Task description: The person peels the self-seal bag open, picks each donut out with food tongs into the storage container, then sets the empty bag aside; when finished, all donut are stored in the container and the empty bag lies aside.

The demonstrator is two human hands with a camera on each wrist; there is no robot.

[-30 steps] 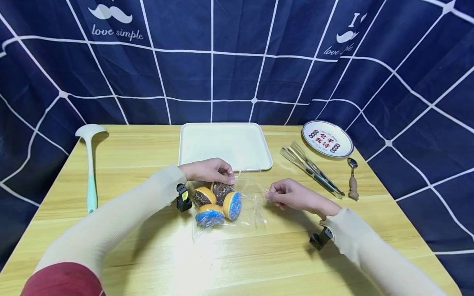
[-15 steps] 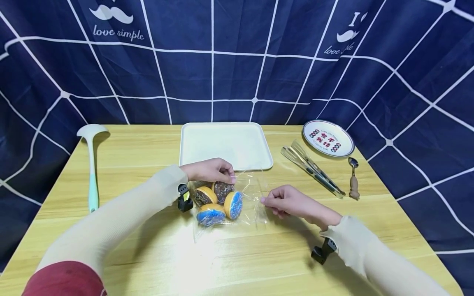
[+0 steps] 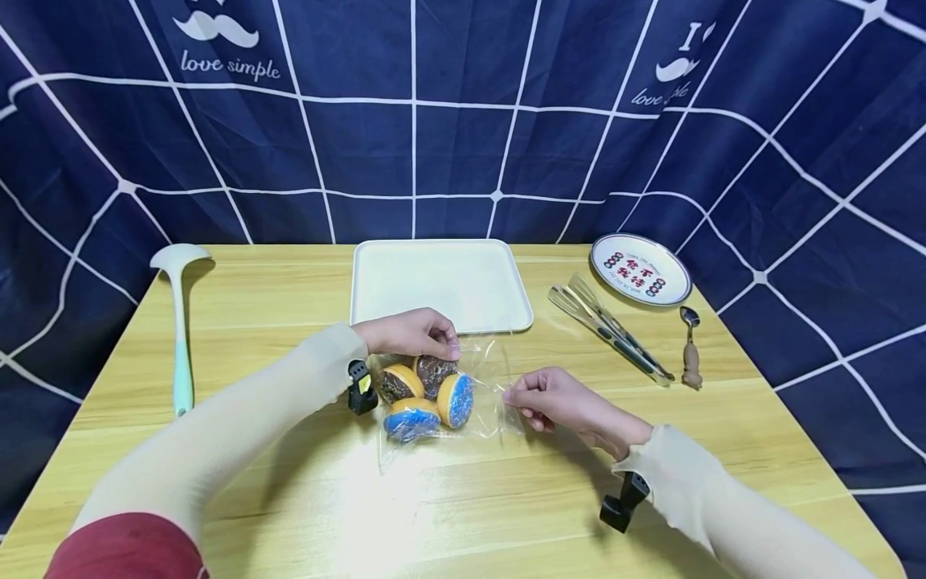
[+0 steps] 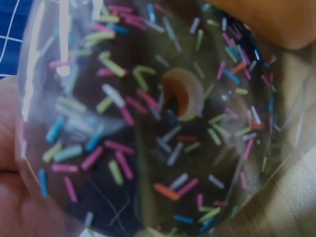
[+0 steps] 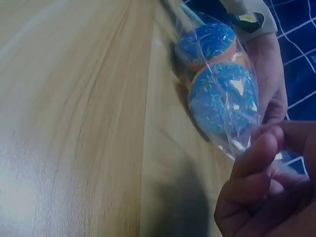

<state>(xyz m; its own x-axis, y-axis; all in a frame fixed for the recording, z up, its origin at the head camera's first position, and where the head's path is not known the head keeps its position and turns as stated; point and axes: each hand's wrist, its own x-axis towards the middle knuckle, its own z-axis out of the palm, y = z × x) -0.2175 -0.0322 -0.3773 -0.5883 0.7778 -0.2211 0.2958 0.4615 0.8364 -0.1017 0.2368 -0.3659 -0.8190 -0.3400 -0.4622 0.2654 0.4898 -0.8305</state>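
Note:
A clear plastic bag (image 3: 486, 414) lies on the table with several toy-like donuts inside, two with blue icing and two with dark chocolate icing. My left hand (image 3: 411, 333) pinches the bag's far edge beside a chocolate donut (image 3: 436, 372). That sprinkled chocolate donut (image 4: 118, 163) fills the left wrist view behind the plastic. At the bag's right end, the thumb and forefinger of my right hand (image 3: 560, 402) pinch its edge. In the right wrist view a blue donut (image 5: 222, 98) sits close to those fingertips, inside the bag.
Behind the bag lies a white tray (image 3: 441, 281). A ladle (image 3: 178, 322) is at the left. To the right are metal tongs (image 3: 611, 330), a printed plate (image 3: 641, 270) and a small spoon (image 3: 690, 354). A blue curtain (image 3: 463, 145) hangs along the table's back.
My right hand has moved a little left and nearer to me, along the bag's right end. The left hand and the donuts have hardly moved.

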